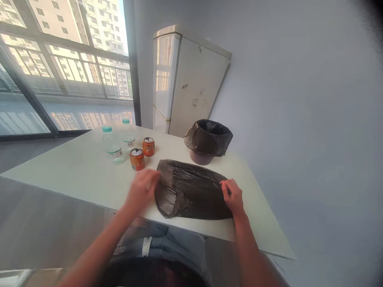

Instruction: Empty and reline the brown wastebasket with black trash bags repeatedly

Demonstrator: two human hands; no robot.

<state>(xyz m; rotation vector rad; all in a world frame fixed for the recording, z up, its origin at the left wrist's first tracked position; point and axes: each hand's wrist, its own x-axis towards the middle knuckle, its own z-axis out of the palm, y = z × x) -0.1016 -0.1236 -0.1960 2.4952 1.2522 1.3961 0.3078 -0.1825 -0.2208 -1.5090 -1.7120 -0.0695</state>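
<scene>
A dark plastic garbage bag lies spread, flat and wrinkled, on the white table in front of me. My left hand, blurred by motion, has its fingers closed at the bag's upper left edge. At the opposite end, my right hand pinches the bag's right edge between thumb and fingers. Just behind the bag stands a small bin, pinkish at its base. Another dark bag lines it, folded down over the rim, with its mouth open.
Two orange-red drink cans, a nearer can and a farther can, stand left of the bag. Beside them are two clear bottles with teal caps, a front bottle and a rear bottle. Behind the table is a white refrigerator.
</scene>
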